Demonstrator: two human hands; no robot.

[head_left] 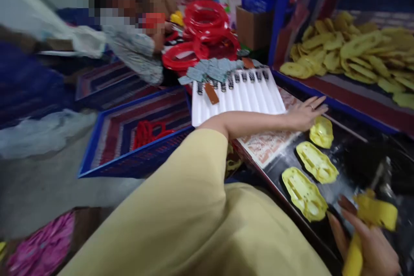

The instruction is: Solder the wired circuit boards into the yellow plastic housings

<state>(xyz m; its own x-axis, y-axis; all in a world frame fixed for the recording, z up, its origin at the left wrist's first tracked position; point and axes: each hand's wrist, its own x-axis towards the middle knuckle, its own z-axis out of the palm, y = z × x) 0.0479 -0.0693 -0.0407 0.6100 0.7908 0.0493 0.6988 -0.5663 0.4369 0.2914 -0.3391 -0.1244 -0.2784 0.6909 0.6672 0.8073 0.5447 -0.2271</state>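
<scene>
My left hand [306, 114] reaches across the black worktop [274, 177], fingers stretched out, beside the farthest yellow plastic shell [321, 132]. Whether it touches that shell I cannot tell. Two more shells, a middle one [317, 162] and a near one [304, 194], lie in a row toward me, their hollow sides up. At the lower right my right hand [371, 246] is closed around a yellow tool [377, 212] with a thick handle. Blur hides the tool's exact kind. Its lower part runs out of the picture.
A white ribbed tray [246, 99] holds small dark coiled parts and grey pieces. Yellow parts [355, 49] fill a lined crate at the right. Red rings [207, 21] are stacked behind, near another person [132, 47]. A blue-rimmed crate [110, 138] stands at the left.
</scene>
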